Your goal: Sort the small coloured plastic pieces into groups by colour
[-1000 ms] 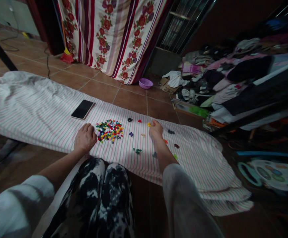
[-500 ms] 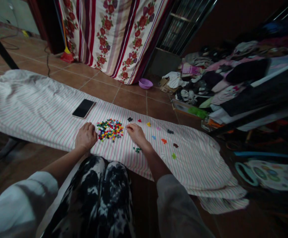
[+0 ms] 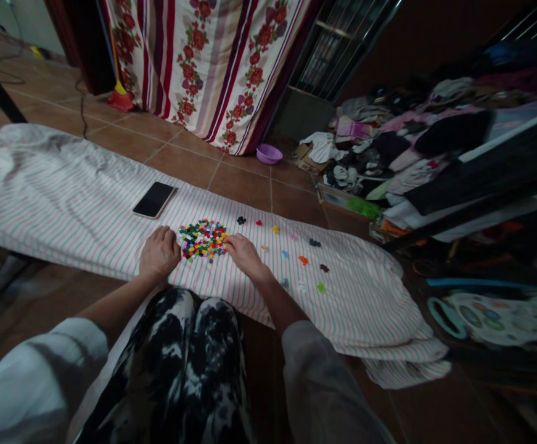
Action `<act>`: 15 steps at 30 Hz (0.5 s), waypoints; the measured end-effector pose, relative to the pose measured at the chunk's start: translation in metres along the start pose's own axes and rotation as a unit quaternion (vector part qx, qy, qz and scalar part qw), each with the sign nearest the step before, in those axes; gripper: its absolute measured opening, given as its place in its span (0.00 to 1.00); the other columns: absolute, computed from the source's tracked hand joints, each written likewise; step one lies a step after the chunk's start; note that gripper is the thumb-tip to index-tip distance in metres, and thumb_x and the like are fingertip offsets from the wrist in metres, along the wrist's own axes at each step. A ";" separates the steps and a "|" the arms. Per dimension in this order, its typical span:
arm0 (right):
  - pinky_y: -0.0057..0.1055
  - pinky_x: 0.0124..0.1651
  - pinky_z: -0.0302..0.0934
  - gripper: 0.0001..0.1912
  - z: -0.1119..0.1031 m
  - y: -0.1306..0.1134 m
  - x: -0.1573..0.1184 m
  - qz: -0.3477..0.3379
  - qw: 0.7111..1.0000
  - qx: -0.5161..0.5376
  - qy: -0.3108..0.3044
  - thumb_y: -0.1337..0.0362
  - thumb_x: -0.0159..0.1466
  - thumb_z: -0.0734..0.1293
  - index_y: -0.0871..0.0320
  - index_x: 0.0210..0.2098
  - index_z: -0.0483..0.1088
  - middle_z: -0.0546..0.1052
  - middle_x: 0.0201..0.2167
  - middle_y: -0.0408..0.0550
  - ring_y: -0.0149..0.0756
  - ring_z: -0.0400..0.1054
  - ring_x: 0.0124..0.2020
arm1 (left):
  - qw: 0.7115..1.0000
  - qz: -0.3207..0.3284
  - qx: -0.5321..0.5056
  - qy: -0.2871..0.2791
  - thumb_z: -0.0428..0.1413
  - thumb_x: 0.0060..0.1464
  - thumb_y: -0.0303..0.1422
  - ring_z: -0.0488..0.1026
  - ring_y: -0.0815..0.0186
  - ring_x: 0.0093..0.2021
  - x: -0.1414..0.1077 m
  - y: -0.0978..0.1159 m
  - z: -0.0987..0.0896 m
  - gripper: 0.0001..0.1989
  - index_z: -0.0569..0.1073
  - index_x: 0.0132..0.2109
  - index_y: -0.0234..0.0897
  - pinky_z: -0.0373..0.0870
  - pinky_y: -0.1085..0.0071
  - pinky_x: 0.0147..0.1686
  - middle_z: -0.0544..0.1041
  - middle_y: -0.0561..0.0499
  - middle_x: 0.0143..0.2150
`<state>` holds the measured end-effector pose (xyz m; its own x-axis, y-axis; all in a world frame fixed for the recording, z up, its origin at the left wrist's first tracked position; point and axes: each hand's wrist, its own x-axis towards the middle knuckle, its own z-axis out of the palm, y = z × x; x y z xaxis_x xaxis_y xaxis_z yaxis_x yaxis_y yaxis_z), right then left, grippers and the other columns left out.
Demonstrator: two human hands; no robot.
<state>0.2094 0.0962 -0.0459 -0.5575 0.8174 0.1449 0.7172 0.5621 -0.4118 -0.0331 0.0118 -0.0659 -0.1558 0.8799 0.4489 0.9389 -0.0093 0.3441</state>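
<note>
A pile of tiny coloured pieces (image 3: 203, 240) lies on the striped cloth (image 3: 87, 209); their exact kind is too small to make out. At the pile's left edge my left hand (image 3: 160, 253) rests on the cloth with fingers curled in, and whatever it may hold is hidden. My right hand (image 3: 245, 254) touches the pile's right edge, thumb and fingertips pinched together; what lies between them cannot be seen. Right of this hand are small single-colour clusters, among them black pieces (image 3: 241, 220), yellow pieces (image 3: 275, 229), orange pieces (image 3: 303, 261) and lime-green pieces (image 3: 321, 287).
A phone (image 3: 155, 200) with a dark screen lies left of the pile. Beyond the cloth, a purple basin (image 3: 269, 154) stands on the tiled floor by a floral curtain (image 3: 189, 61). Heaped clothes (image 3: 397, 135) fill the right side, near a dark bar.
My right hand has moved left, from just beside the pile to its right edge, uncovering a beige cluster. My left hand stays in place. The view has shifted slightly.
</note>
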 end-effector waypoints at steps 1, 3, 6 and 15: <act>0.31 0.50 0.60 0.12 0.000 -0.001 0.000 -0.002 1.000 -0.004 0.001 0.71 0.65 0.61 0.55 0.42 0.74 0.73 0.39 0.47 0.36 0.67 0.43 | 1.000 0.001 0.001 0.001 0.47 0.55 0.29 0.66 0.49 0.57 0.000 0.000 0.000 0.11 0.71 0.43 0.33 0.63 0.51 0.57 0.72 0.33 0.53; 0.32 0.50 0.60 0.10 0.001 -0.002 -0.001 -0.001 1.000 -0.014 0.002 0.71 0.65 0.61 0.55 0.41 0.73 0.73 0.39 0.48 0.36 0.66 0.43 | 1.000 0.002 0.007 0.002 0.46 0.55 0.29 0.66 0.49 0.57 0.000 0.000 0.000 0.11 0.71 0.42 0.33 0.63 0.51 0.57 0.72 0.34 0.53; 0.32 0.49 0.60 0.09 0.001 -0.003 -0.002 0.001 1.000 -0.020 0.006 0.71 0.64 0.62 0.55 0.39 0.73 0.73 0.37 0.48 0.37 0.66 0.43 | 1.000 -0.002 0.013 0.005 0.46 0.55 0.29 0.66 0.49 0.57 0.000 0.000 0.000 0.12 0.71 0.43 0.33 0.63 0.52 0.56 0.72 0.34 0.53; 0.32 0.49 0.60 0.08 0.004 -0.003 -0.001 -0.004 1.000 -0.027 0.012 0.71 0.65 0.61 0.55 0.37 0.71 0.72 0.36 0.47 0.37 0.65 0.42 | 1.000 -0.002 0.006 0.011 0.46 0.54 0.29 0.66 0.50 0.57 -0.001 0.000 0.001 0.13 0.71 0.44 0.33 0.64 0.52 0.55 0.73 0.35 0.52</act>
<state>0.2063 0.0927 -0.0480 -0.5535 0.8155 0.1691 0.7351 0.5738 -0.3611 -0.0327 0.0116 -0.0672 -0.1652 0.8696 0.4652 0.9422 -0.0003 0.3351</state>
